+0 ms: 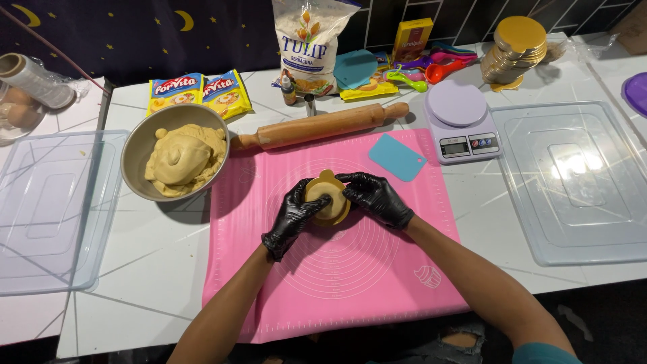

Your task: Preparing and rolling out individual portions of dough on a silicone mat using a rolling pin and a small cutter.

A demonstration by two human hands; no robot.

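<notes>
Both my hands wear black gloves and meet over the pink baking mat (337,269). Between them is a small round yellow mould (335,209) filled with tan dough. My left hand (295,214) cups the mould's left side, its thumb pressing on the dough. My right hand (375,195) grips the right and far edge of the mould. A metal bowl (138,145) with a large lump of the same dough (184,158) stands just left of the mat.
A wooden rolling pin (322,125) lies along the mat's far edge, a teal scraper (397,156) beside it. A lilac kitchen scale (461,121), flour bag (310,44), yellow packets (199,91), measuring spoons (431,66), stacked gold discs (515,48). Clear plastic lids (573,178) (54,209) flank both sides.
</notes>
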